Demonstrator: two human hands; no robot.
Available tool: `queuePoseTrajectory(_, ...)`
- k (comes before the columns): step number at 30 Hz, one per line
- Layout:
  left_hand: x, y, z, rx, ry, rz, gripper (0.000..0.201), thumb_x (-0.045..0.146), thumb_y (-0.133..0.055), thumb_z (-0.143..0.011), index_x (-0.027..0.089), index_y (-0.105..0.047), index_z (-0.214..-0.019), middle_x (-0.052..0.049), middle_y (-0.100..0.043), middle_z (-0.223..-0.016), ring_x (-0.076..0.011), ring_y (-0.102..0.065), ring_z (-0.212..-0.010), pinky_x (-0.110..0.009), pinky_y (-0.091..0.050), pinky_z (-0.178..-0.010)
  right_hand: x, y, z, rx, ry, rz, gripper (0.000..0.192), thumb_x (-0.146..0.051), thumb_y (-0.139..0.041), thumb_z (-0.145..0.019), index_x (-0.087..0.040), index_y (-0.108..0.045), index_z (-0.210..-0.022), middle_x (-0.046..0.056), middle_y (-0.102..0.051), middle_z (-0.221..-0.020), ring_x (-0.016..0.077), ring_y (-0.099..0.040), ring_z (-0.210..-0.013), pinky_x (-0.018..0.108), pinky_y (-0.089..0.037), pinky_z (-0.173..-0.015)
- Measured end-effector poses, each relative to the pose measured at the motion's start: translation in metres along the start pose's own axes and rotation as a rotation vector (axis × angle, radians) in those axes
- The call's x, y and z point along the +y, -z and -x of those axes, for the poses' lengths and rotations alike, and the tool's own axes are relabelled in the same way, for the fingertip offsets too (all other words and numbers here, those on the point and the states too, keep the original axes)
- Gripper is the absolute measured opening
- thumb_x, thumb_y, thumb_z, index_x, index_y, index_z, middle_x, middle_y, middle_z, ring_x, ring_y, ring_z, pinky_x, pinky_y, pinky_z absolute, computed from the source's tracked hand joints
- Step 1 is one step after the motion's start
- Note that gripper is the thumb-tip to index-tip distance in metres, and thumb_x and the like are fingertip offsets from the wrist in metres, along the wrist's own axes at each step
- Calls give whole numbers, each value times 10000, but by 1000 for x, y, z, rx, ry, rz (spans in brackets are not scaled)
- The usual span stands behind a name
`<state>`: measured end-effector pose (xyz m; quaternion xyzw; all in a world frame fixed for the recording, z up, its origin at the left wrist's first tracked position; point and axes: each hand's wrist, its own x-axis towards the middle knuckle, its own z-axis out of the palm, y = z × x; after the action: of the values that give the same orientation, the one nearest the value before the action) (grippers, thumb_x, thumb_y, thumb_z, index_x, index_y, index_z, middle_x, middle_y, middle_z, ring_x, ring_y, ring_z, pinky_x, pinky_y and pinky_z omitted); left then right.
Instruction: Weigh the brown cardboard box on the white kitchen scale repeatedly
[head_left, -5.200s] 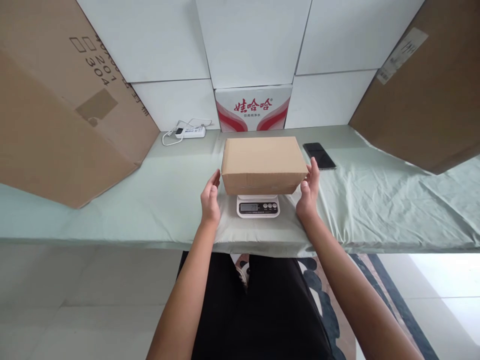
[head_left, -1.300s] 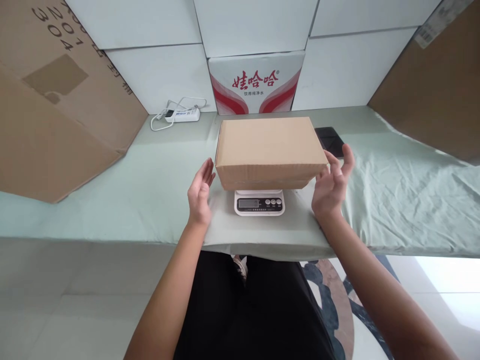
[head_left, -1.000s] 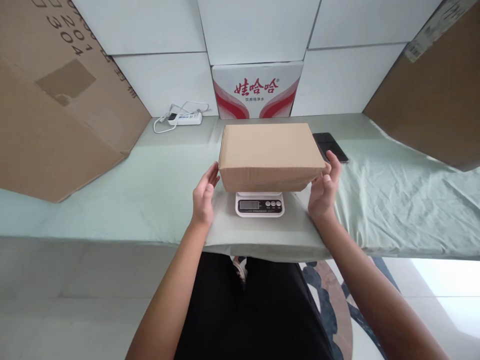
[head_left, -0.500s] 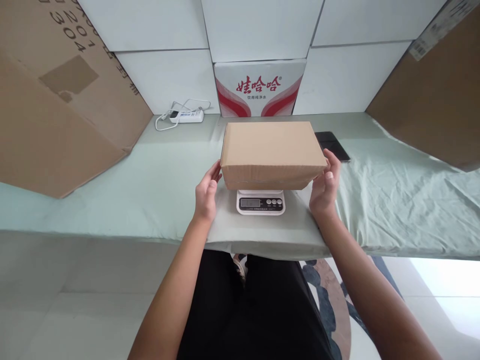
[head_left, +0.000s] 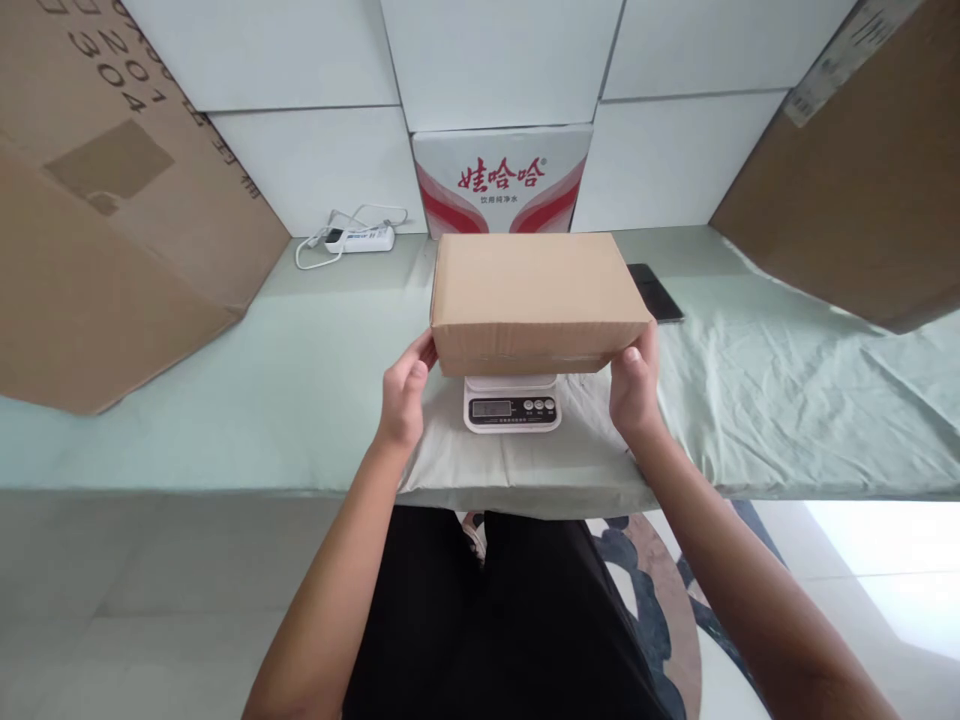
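Note:
A closed brown cardboard box [head_left: 536,280] sits over a white digital kitchen scale [head_left: 514,420] and hides most of its platform. The scale's display and buttons show in front, but I cannot read the display. My left hand [head_left: 405,395] grips the box's left side near the front corner, its fingertips partly hidden behind it. At the front right corner my right hand [head_left: 635,390] holds the other side, thumb toward the front and fingers partly out of sight. Whether the box still touches the scale I cannot tell.
Large cardboard sheets or boxes stand at the left [head_left: 112,270] and right [head_left: 847,210]. Behind are a white-and-red carton [head_left: 499,180] and a power strip [head_left: 360,239] with its cable. A dark tablet or phone [head_left: 658,295] lies right of the box on the green cloth [head_left: 315,380].
Both hands have closed in on the box's sides. The box appears slightly higher relative to the scale. The whole view has shifted a little.

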<state>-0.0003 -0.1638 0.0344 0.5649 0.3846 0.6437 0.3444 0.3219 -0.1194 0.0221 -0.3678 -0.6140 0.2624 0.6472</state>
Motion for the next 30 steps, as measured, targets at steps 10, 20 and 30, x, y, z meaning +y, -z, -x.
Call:
queuePoseTrajectory(10, -52, -19, -127, 83, -2, 73, 874, 1016, -556, -927, 261, -786, -1303, -164, -805, -1414, -375, -715, -1509, -538, -608, -1241, 44, -57, -98, 11, 22, 9, 1093, -1053, -544, -822, -460, -415, -1731, 63, -585, -1732, 431, -501, -1687, 711, -414, -1432)
queuePoseTrajectory(20, -110, -28, -125, 81, 133, 86, 862, 1027, -595, -893, 249, -782, -1211, -174, -818, -1443, -371, -720, -1505, -516, -588, -1253, 97, -57, -100, 45, -166, -26, 1078, -1050, -660, -698, -389, -550, -1542, 74, -632, -1677, 387, -503, -1664, 663, -308, -1498)
queuePoseTrajectory(30, -119, -26, -128, 114, 229, 37, 769, 982, -600, -939, 249, -747, -1118, -141, -821, -1319, -340, -760, -1372, -509, -582, -1215, 108, -56, -101, 57, -156, -50, 775, -775, -749, -846, -327, -585, -1456, 98, -682, -1591, 385, -564, -1621, 655, -359, -1467)
